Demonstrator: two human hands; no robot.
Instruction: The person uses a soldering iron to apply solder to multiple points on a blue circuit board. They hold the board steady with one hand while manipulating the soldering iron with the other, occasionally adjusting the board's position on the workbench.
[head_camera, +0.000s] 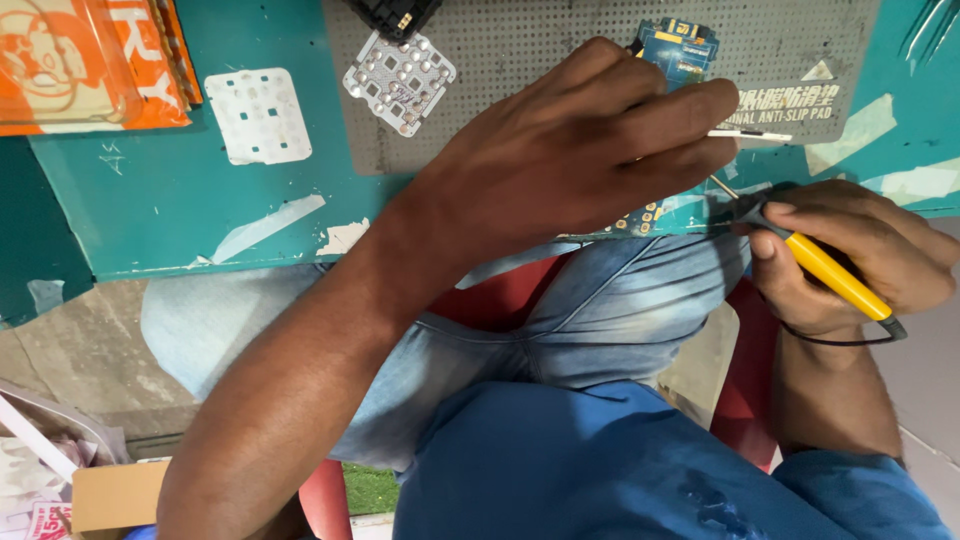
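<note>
My left hand (590, 150) reaches across the teal bench and pinches a thin white wire (750, 134) between its fingertips. It covers most of a blue circuit board (677, 48); the board's top shows above the knuckles and a row of gold pads shows below the hand. My right hand (850, 255) grips a yellow-handled soldering iron (830, 272), with its metal tip pointing up-left toward the board beside my left fingers. The contact point is hidden by my left hand.
A grey perforated anti-slip pad (560, 40) covers the teal bench top (150, 190). On it lie a silver keypad frame (399, 80) and a black part (395, 15). A white keypad sheet (260, 115) and orange packets (90, 60) sit at left. A cardboard box (115, 495) lies on the floor.
</note>
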